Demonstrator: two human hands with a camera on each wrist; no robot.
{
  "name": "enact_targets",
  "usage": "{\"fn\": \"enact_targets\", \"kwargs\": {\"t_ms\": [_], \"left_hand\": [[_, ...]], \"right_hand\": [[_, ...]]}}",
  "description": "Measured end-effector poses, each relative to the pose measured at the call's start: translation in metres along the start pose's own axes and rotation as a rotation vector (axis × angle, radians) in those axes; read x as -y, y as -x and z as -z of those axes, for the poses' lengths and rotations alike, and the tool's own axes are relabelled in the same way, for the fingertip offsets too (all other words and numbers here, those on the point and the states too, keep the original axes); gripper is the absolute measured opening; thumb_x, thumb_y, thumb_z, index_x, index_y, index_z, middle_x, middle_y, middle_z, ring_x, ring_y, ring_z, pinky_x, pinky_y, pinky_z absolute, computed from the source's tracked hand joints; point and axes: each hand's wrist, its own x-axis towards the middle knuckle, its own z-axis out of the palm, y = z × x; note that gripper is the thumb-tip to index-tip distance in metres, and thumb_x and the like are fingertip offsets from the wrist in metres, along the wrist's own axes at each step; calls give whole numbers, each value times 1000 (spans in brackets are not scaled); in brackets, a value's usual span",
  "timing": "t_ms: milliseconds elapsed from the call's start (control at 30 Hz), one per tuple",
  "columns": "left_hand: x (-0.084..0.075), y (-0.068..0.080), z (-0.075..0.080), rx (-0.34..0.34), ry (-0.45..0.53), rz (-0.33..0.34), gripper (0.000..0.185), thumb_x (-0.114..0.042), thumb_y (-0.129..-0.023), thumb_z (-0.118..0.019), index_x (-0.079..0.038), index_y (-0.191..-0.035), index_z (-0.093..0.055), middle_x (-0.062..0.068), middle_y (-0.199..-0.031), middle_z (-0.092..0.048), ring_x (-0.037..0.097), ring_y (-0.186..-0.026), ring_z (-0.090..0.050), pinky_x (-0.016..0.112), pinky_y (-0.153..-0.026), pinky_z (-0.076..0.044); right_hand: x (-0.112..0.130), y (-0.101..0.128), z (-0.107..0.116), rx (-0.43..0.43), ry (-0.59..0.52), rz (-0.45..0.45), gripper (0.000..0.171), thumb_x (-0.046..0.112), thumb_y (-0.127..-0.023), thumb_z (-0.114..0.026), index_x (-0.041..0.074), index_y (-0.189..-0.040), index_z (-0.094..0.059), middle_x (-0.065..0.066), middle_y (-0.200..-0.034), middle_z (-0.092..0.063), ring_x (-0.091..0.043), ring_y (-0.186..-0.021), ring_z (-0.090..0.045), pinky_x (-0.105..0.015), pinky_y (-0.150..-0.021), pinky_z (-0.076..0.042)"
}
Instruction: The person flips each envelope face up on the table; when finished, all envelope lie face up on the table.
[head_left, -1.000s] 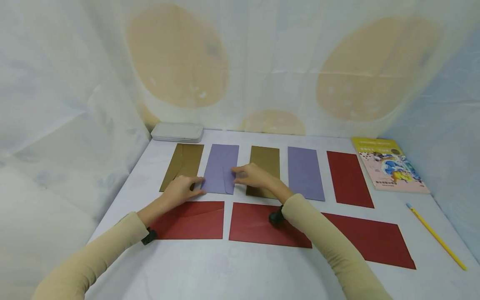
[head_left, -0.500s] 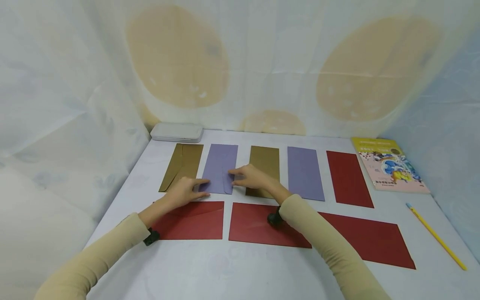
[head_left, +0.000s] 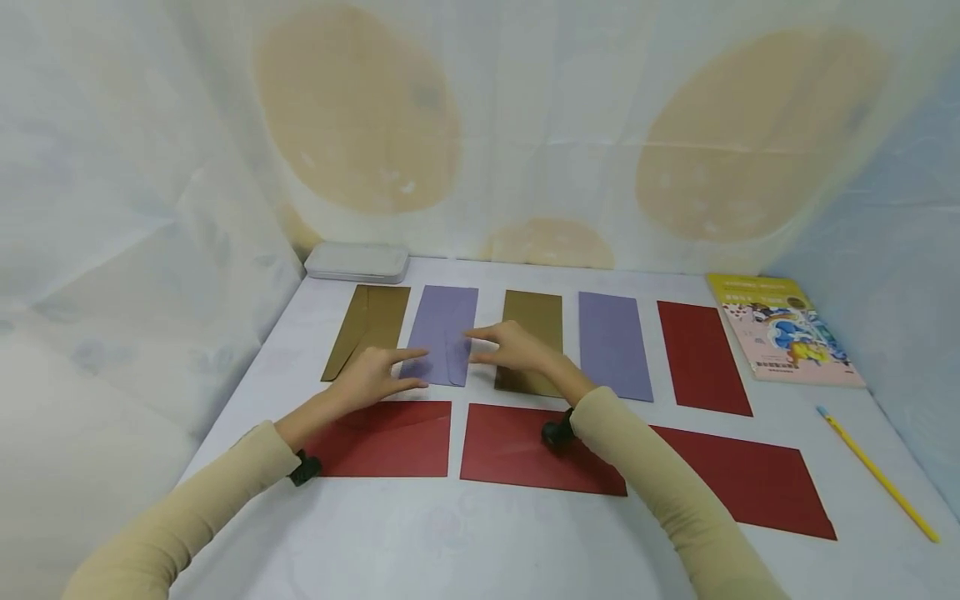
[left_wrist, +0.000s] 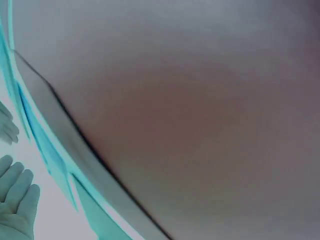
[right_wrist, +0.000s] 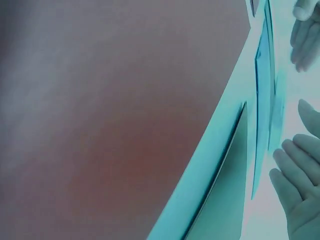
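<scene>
A purple envelope (head_left: 444, 310), flap side up, lies in the back row between two gold ones. My left hand (head_left: 367, 375) reaches over its left edge, thumb and forefinger extended and parted. From the other side my right hand (head_left: 517, 346) points its thumb and forefinger at the flap, overlapping the right-hand gold envelope (head_left: 534, 308). The left gold envelope (head_left: 371, 321) is partly behind my left hand. In the left wrist view, the left hand (left_wrist: 17, 200) has its fingers loosely extended. The right hand (right_wrist: 300, 180) looks the same in the right wrist view.
Another purple envelope (head_left: 615, 346) and a red envelope (head_left: 703, 354) continue the row. Three red envelopes, including the middle one (head_left: 510, 446), lie in front. A grey case (head_left: 356, 262) sits back left; a book (head_left: 783, 329) and a yellow pencil (head_left: 877, 475) are at right.
My left hand's fingertips have moved right, from the purple envelope's left edge to over its surface. The right hand shifted left slightly, then back. The envelopes stay nearly in place.
</scene>
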Motion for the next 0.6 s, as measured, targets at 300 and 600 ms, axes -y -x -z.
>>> {"fn": "enact_targets", "kwargs": {"t_ms": [300,600], "left_hand": [[-28,-21,-5,74,117,6,56,-33,-84,-77,-8,-132,-61,8,-106,-71,17,-79,-64,32,-70,-51],[-49,-52,-30,174,78,-119,64,-37,-83,-76,-4,-134,-57,10,-100,-71,6,-54,-34,26,-62,-43]], "right_hand": [[-12,28,14,-55,-88,-41,52,24,-89,-71,3,-135,-56,-14,-125,-63,-23,-102,-62,-38,-88,-47],[-26,67,27,-64,-62,-77,55,26,-90,-70,6,-138,-53,-14,-134,-56,-27,-111,-60,-45,-89,-47]]}}
